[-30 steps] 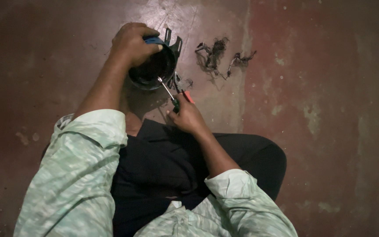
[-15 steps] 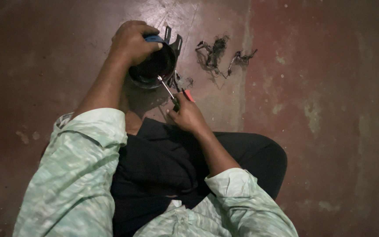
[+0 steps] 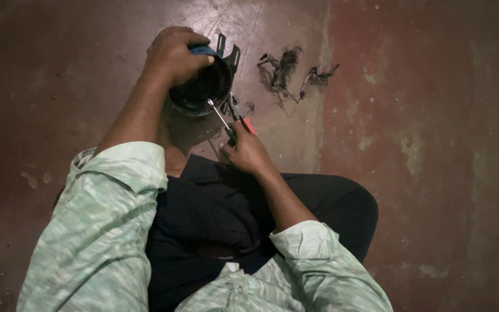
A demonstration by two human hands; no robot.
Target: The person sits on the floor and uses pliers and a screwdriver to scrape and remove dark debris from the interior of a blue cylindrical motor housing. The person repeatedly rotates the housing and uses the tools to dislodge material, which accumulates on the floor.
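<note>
Head view | left hand [image 3: 173, 55] clamps round housing [image 3: 202, 89] | right hand [image 3: 248, 153] grips screwdriver [image 3: 222, 120], tip inside housing

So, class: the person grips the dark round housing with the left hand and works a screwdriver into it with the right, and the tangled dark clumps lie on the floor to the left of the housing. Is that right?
Not quite. The head view shows the tangled dark clumps lying on the floor to the right of the dark round housing, not the left. The rest holds: the left hand grips the housing and the right hand works the screwdriver into it.
</note>
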